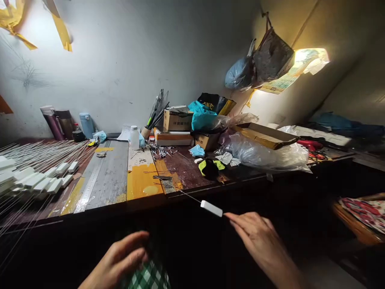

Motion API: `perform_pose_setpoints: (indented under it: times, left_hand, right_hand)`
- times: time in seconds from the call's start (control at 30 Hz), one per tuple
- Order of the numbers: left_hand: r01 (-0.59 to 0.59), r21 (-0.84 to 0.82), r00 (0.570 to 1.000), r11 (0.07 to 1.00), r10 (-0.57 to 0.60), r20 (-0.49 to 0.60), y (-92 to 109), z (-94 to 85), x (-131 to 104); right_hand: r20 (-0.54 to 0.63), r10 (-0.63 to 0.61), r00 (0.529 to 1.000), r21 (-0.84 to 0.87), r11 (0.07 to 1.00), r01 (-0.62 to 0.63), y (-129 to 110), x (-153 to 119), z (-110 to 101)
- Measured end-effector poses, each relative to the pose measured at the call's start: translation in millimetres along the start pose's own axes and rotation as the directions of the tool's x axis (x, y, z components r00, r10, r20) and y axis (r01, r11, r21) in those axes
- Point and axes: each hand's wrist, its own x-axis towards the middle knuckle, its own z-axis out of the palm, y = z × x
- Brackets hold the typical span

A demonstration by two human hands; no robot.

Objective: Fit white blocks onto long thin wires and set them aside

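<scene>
A small white block (211, 208) hangs in the air just in front of the table's front edge, with a thin wire running from its far end up and left over the tabletop. My right hand (255, 233) pinches the near end of the block's line between thumb and fingers, right beside the block. Lower left, my left hand (126, 255) is held above a green checked cloth (149, 277), slightly blurred, fingers apart and holding nothing. Many similar white blocks (39, 180) with long thin wires lie heaped on the table's left end.
On the table stand a white bottle (134, 137), a steel ruler (88, 188) lying flat, a cup of rods (146, 132), small cardboard boxes (177, 120) and crumpled plastic (267, 154). Flasks (57, 122) are at the back left. A patterned seat (365, 212) is at right.
</scene>
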Motion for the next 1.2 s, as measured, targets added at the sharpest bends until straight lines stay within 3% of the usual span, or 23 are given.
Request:
perform_pose_setpoints:
  times: [0.13,0.3,0.53,0.73,1.2]
  left_hand:
    - [-0.155,-0.295,0.982,0.943,0.115,-0.149,22.7,-3.8,50.8]
    - [-0.238,-0.469,0.943,0.851,0.087,-0.321,38.2,-25.8,81.9]
    - [-0.305,-0.411,0.887,0.859,0.099,-0.451,42.5,-59.8,106.0]
    - [-0.283,-0.366,0.868,0.887,0.074,-0.491,50.0,-80.9,127.3]
    - [-0.208,-0.285,0.884,0.936,0.055,-0.464,57.2,-86.8,150.3]
  right_hand:
    - [0.121,-0.002,0.993,0.231,0.973,-0.026,-30.1,-28.2,43.0]
    - [0.320,0.000,0.947,0.439,0.886,-0.149,-69.9,-39.3,78.6]
    - [0.423,0.109,0.900,0.539,0.768,-0.346,-100.6,-28.1,102.5]
    - [0.416,0.126,0.900,0.592,0.714,-0.373,-114.8,-17.3,116.4]
    - [0.364,0.165,0.917,0.653,0.657,-0.377,-117.2,-16.1,128.3]
